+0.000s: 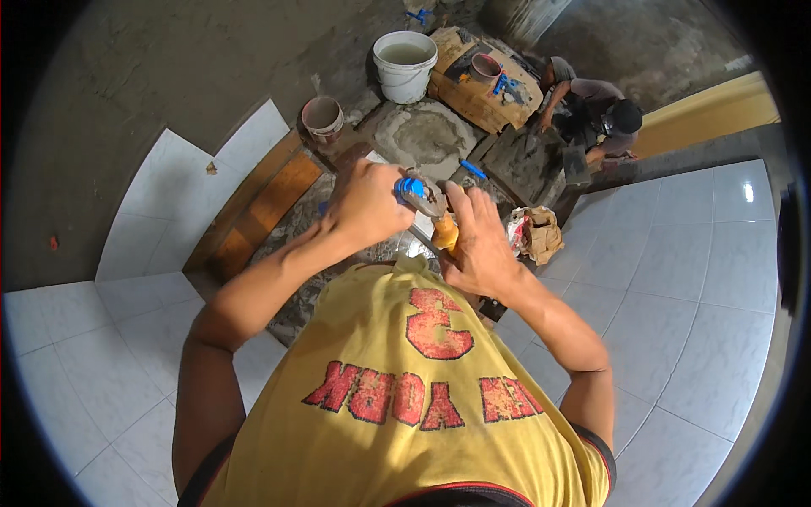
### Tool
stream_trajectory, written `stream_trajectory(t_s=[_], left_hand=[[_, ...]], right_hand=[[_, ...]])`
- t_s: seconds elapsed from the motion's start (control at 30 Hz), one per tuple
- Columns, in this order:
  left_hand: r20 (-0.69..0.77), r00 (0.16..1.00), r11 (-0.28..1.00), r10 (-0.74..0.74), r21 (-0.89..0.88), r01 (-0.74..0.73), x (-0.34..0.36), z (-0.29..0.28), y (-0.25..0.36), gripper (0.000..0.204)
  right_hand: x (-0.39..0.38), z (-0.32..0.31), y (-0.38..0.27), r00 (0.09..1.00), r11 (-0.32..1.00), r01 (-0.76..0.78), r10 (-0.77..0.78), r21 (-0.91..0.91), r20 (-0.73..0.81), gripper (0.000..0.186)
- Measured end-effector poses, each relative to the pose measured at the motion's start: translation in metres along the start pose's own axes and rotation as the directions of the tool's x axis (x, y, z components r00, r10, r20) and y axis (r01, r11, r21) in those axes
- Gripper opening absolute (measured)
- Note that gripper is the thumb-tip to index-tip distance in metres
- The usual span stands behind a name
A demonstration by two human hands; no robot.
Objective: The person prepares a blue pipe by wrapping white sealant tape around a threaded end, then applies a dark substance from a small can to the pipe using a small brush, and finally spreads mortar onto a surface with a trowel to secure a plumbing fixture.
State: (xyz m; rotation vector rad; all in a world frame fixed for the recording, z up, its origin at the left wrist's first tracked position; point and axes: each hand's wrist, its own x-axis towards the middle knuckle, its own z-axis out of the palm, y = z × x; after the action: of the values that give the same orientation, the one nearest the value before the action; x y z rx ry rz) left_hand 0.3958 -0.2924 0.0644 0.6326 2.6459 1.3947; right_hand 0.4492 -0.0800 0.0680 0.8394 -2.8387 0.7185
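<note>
White floor tiles [710, 279] border bare mortar bed. Pliers [420, 196], blue-handled, are clamped in the left hand [365, 205]; an orange-handled tool [445, 232] is gripped by the right hand [480, 245]. Both tools meet between the hands, the orange handle's long axis running toward the body.

Site: a building interior under construction, at the floor-tiling stage.
- Glossy white square ceramic floor tiles [693, 279], laid across the right and lower left of the room.
- Bare grey concrete subfloor [127, 84], not yet covered; loose cut white tile pieces [182, 194] lie at its edge.
- Round mound of wet grey mortar [425, 135] on the floor.
- White plastic bucket of cloudy water [405, 66] just beside the mound.
- Small mortar-stained round pot [323, 117].
- Long brown wooden planks [262, 207].
- Second worker crouching [596, 114] over dark grey slabs [528, 160].
</note>
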Motion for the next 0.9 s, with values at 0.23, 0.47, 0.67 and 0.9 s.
stream_trajectory(t_s=[0.23,0.47,0.67,0.9], left_hand=[[0.719,0.694,0.929,-0.035,-0.232,0.289,0.0,-0.034,0.011,0.024],[0.015,0.971,0.97,0.24,-0.03,-0.24,-0.004,-0.005,0.008,0.02],[-0.138,0.986,0.99,0.097,0.118,-0.081,0.019,0.004,0.007,0.022],[0.53,0.837,0.964,0.138,-0.265,0.009,0.008,-0.016,0.027,0.014]], right_hand=[[-0.001,-0.025,0.016,0.969,0.971,0.229,-0.234,0.063,0.084,0.086],[-0.003,-0.013,0.001,0.997,0.997,0.072,-0.072,0.014,-0.011,0.084],[-0.003,0.007,0.005,0.985,0.991,-0.087,0.101,0.098,-0.137,0.081],[-0.005,-0.021,0.023,0.981,0.979,0.193,-0.192,0.065,-0.018,0.082]])
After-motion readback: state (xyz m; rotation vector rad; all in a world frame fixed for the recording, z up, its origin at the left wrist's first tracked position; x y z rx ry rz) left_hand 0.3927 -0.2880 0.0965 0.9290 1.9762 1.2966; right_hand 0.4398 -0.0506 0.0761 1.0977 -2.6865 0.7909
